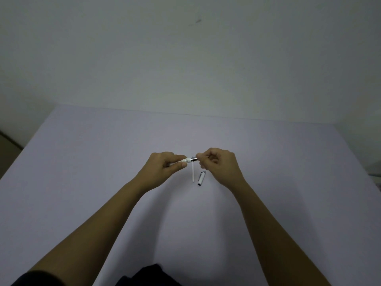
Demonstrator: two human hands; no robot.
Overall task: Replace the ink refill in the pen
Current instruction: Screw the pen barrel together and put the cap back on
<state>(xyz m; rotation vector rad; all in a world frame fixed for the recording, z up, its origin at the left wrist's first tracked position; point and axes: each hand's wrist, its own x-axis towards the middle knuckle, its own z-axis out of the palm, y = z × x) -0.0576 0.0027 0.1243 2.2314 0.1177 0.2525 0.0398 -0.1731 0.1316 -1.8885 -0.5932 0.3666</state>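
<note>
We saw the pen [188, 160] held above the middle of the tabletop [82, 162], lying roughly level between both hands. The left hand [165, 164] gripped its white barrel between thumb and fingers; the right hand [218, 164] pinched the metal end. Below the pen, a thin white refill [193, 173] lay on the tabletop, pointing toward the near edge. Just right of it lay the pen cap [201, 178], tilted, apart from the refill. Both forearms reached in from the near edge. A plain wall [185, 58] stood behind the far edge.

White pen [186, 160] held level; refill [193, 172] and cap [201, 178] beneath.
</note>
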